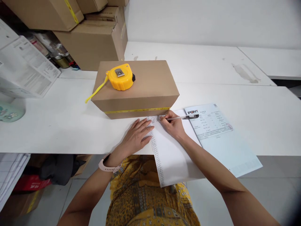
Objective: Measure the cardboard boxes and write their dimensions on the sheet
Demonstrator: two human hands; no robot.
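My right hand (173,125) is closed around a clear pen with a black cap (191,116), its tip at the top of a white paper sheet (171,160). A column of small handwriting runs down the sheet's left edge. Flat on that edge lies my left hand (138,135), fingers stretched out and holding nothing. Just beyond both hands sits a closed cardboard box (145,81) with a yellow strip along its front. On top of it rests a yellow tape measure (121,78) with a yellow strap. A printed page headed PONY (218,138) lies to the right, partly under my right forearm.
Large cardboard boxes (91,42) are stacked at the back left. A white printed carton (30,69) and a green floral object (10,112) stand at the left. The white table's front edge (70,153) runs before me; the sheets hang over it.
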